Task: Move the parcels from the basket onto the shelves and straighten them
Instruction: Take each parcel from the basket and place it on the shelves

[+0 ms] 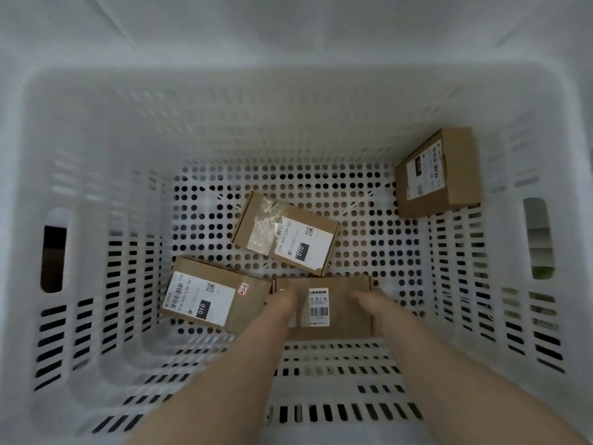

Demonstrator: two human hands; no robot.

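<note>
White basket (96, 187) holds four parcels (285, 234) left to shelve; left hand (284, 301) and right hand (373, 301) touch the six o'clock parcel (340, 329), fingers (288, 293) too blurred to tell grip.

"010-010-L30-551" and "010" stand on the white label (200, 300) of the near-left parcel (192, 271) and likewise on the middle parcel (256, 220); the far-right parcel (459, 175) shows "010"; the near-edge parcel (346, 316) has a barcode label (319, 306) too blurred to read

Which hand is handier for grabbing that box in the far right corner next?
Probably the right hand. It is at the right end of the near box, on the same side as the corner box; the left hand would have to cross over.
</note>
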